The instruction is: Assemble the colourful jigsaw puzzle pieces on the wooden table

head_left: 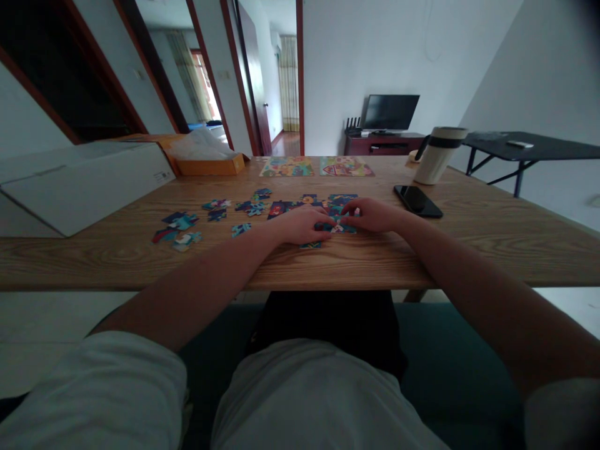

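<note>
A partly joined jigsaw puzzle (344, 229) in dark blue and teal lies on the wooden table before me. My left hand (301, 226) reaches in from the left, thumb and fingers closed about a puzzle piece (323, 226) at the puzzle's lower edge. Bent fingers of my right hand (371, 215) grip the puzzle's right part, close to the left fingertips. Both hands cover some of the picture. Just below the left hand lies a single piece (310, 245). More loose pieces (180, 220) are scattered to the left, some in small heaps or overlapping.
Two colourful picture sheets (287, 166) lie along the table's far edge. A black phone (418, 201) and a cream travel mug (438, 156) stand to the right. At the left are a long white box (84, 187) and an orange box (210, 166) with clear plastic.
</note>
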`<state>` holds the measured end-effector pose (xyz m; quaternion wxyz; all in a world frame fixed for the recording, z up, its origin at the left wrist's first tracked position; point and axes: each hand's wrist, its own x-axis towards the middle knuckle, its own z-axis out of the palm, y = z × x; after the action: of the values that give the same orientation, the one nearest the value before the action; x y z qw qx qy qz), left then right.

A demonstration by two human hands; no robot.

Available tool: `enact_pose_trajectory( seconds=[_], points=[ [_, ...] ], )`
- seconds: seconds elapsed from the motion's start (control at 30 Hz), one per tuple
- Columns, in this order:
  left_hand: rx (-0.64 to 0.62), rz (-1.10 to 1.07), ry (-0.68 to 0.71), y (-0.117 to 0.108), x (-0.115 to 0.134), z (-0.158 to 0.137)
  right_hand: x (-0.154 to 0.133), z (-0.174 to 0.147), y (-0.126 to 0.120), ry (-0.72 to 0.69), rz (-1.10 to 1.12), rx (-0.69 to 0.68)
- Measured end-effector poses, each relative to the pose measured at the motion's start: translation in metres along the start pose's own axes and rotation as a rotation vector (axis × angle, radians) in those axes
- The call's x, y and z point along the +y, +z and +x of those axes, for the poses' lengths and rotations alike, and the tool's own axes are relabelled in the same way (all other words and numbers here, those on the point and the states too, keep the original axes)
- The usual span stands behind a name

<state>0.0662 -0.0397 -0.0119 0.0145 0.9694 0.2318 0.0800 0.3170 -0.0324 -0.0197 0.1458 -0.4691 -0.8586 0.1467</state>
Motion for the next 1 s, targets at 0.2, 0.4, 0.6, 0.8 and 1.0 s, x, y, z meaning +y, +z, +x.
enact_pose_trajectory(
  seconds=[0.2, 0.4, 0.6, 0.8, 1.0],
  points=[
    [0.015, -0.018, 0.000, -0.001, 0.003, -0.001, 0.005, -0.012, -0.020, 0.056, 0.026, -0.093],
    [0.015, -0.011, -0.016, -0.001, 0.002, -0.001, 0.004, -0.013, -0.017, 0.000, 0.009, -0.172],
    [-0.021, 0.003, -0.009, 0.000, 0.002, -0.001, 0.002, -0.011, -0.015, -0.001, 0.022, -0.164],
    [-0.070, 0.023, -0.063, 0.000, 0.006, -0.002, 0.004, -0.012, -0.019, -0.006, 0.028, -0.131],
    [-0.143, 0.037, -0.140, 0.004, 0.014, 0.003, 0.016, -0.016, -0.033, 0.189, 0.042, 0.170]
  ],
)
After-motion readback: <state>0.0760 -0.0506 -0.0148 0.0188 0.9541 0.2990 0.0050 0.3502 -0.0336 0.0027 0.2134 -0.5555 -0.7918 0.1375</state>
